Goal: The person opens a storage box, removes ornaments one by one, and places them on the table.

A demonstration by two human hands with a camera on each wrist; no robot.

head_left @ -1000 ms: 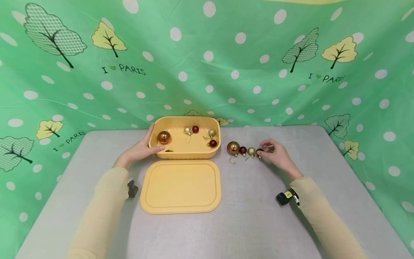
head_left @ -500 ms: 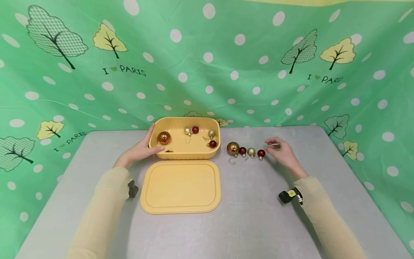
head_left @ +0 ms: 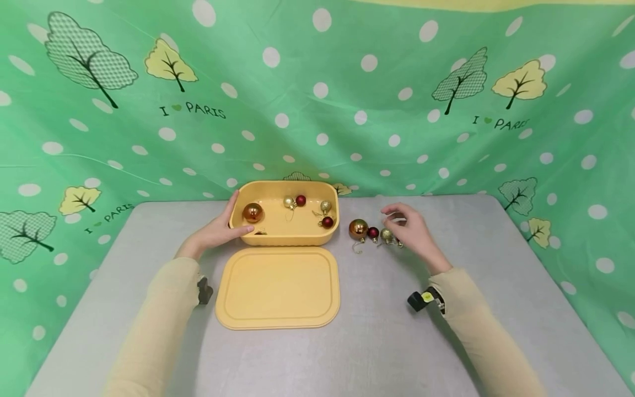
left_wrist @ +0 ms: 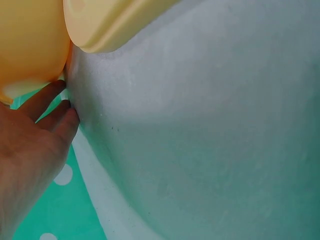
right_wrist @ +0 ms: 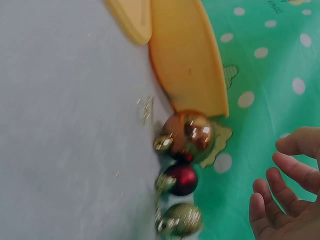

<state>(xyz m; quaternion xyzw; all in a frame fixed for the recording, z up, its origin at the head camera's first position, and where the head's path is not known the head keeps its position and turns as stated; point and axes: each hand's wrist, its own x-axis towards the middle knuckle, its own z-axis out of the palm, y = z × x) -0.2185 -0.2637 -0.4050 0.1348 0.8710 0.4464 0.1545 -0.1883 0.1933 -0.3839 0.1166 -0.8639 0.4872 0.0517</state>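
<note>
My left hand [head_left: 213, 231] holds the left end of a yellow plastic box [head_left: 292, 241], thumb at the front rim and fingers along the left wall. Inside lie a large bronze bauble [head_left: 252, 213], two small gold baubles and two small dark red ones. To the right of the box, a large bronze bauble [head_left: 358, 229], a red bauble [head_left: 373, 232] and a glittery gold bauble [head_left: 386, 235] lie in a row. A second red bauble at its right end is mostly hidden by my right hand [head_left: 410, 229], which hovers there with relaxed fingers and nothing held.
The flat yellow lid [head_left: 278, 288] lies on the grey table [head_left: 377, 342] just in front of the box. A green dotted cloth [head_left: 347, 99] hangs close behind the table and at its sides.
My right hand has let go of the rightmost red bauble, drawn back a little to the right, then come left over the row. The left hand stays on the box.
</note>
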